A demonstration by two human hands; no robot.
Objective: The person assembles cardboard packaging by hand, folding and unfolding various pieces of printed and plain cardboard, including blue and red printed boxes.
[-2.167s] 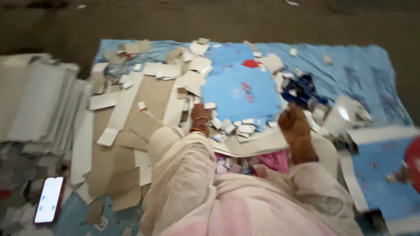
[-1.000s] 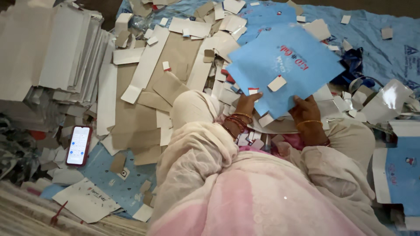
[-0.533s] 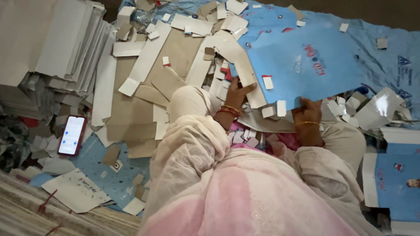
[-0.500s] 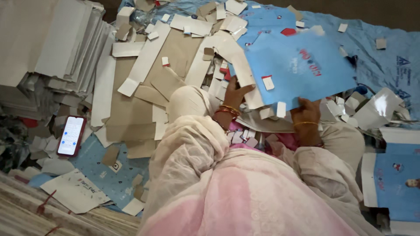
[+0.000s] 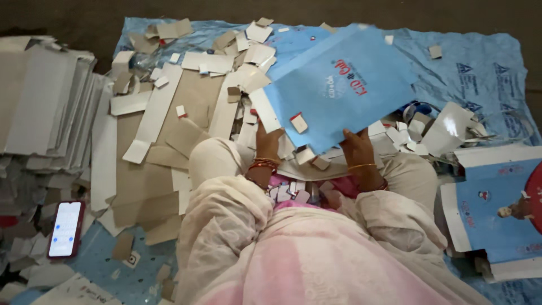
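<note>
A large blue printed cardboard sheet [image 5: 344,85] is raised in front of me, tilted up and away. My left hand [image 5: 267,141] grips its lower left edge; orange bangles ring that wrist. My right hand [image 5: 355,149] holds its lower right edge, with a thin bangle on the wrist. Small white and red tabs [image 5: 298,121] hang from the sheet's lower part. Loose cardboard scraps [image 5: 293,189] lie in my lap between my knees.
Brown and white cardboard offcuts [image 5: 169,130] cover a blue plastic ground sheet [image 5: 485,68]. A tall stack of flat white boards [image 5: 39,101] lies at the left. A phone [image 5: 65,229] with a lit screen rests at lower left. Another blue printed sheet [image 5: 497,209] lies at right.
The blue sheet has been lifted off the ground with both hands and now tilts higher and farther from me. My view has shifted as I looked back up.
</note>
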